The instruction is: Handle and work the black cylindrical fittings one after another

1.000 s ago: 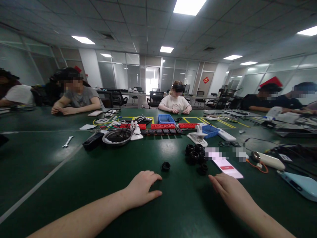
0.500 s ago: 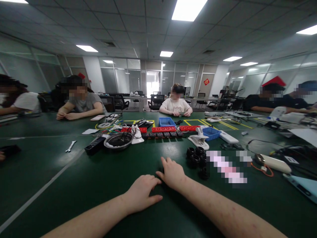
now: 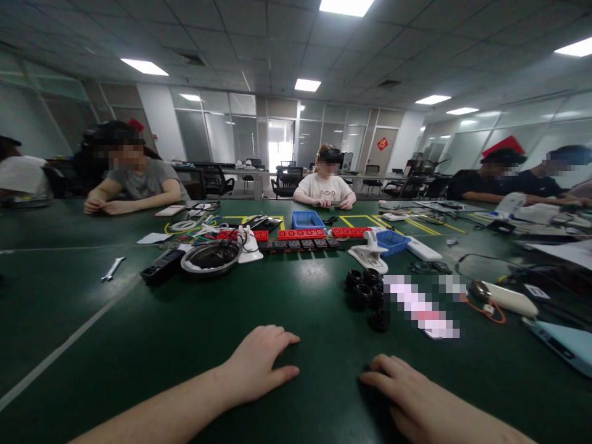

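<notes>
My left hand [image 3: 264, 361] rests on the green table [image 3: 194, 327], thumb and forefinger apart, holding nothing. To its right, my right hand [image 3: 398, 388] is low over the tabletop with its fingers stretched forward and nothing visible in it; part of its thumb side is dim. Beyond my right hand stands a cluster of black ring-shaped pieces [image 3: 363, 295], the nearest things to it. A blurred-out pink and white flat item [image 3: 419, 308] lies just right of these.
Across the middle lie a metal bowl [image 3: 210, 259], a red strip [image 3: 301, 234], a white clip stand [image 3: 370, 253] and blue bins [image 3: 308, 219]. A wrench [image 3: 113, 269] lies left. At right are a light blue case [image 3: 562, 345] and cables. Several people sit around the table.
My right hand has moved right and back toward me, away from my left hand. The left hand has stayed nearly in place. The view has shifted slightly.
</notes>
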Motion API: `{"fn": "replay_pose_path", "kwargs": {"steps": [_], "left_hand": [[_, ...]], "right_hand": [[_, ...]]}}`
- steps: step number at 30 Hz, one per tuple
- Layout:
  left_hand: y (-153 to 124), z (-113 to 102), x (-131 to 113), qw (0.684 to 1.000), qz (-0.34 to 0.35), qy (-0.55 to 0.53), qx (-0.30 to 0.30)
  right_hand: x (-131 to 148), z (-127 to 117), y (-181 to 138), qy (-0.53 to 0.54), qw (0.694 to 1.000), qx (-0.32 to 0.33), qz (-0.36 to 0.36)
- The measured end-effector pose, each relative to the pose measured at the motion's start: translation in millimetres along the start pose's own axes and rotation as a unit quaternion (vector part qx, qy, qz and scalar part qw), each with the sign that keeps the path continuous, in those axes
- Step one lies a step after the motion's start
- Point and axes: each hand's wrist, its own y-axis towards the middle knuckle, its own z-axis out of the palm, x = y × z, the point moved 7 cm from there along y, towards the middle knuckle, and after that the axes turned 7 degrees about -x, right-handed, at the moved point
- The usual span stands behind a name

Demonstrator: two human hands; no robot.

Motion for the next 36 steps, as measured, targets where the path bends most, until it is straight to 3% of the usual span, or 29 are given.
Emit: {"fn": "replay_pose_path", "kwargs": {"steps": [2, 4, 6, 8, 11, 14, 18, 24, 30, 36], "left_hand": [[0, 0, 0, 1.0, -0.004, 0.002, 0.003], [0, 0, 0, 1.0, -0.009, 0.002, 0.003], [-1, 0, -1, 1.0, -0.008, 0.004, -0.002], [-1, 0, -1, 1.0, -0.005, 0.002, -0.005], [0, 0, 0, 1.0, -0.005, -0.002, 0.0], [2, 0, 0, 1.0, -0.009, 0.003, 0.008], [3, -1, -2, 1.0, -0.01, 0.008, 0.014], [1, 0, -3, 1.0, 0.004, 0.011, 0.003], [0, -1, -4, 1.0, 0.003, 0.011, 0.002], [1, -2, -5, 1.0, 0.004, 0.015, 0.002]], "right_hand": [[-17, -22, 5, 0.043, 0.998, -0.032, 0.021], [-37, -54, 17, 0.062, 0.985, -0.153, 0.045], [-63, -82, 23, 0.07, 0.942, -0.313, 0.099], [-87, -92, 22, 0.076, 0.895, -0.413, 0.151], [-106, -75, 30, 0.146, 0.898, -0.384, 0.157], [-107, -62, 31, 0.144, 0.912, -0.356, 0.147], [-100, -61, 29, 0.108, 0.912, -0.368, 0.145], [-95, -56, 34, 0.102, 0.931, -0.341, 0.083], [-89, -45, 37, 0.004, 0.951, -0.302, 0.061], [-100, -42, 41, -0.065, 0.947, -0.301, 0.091]]}}
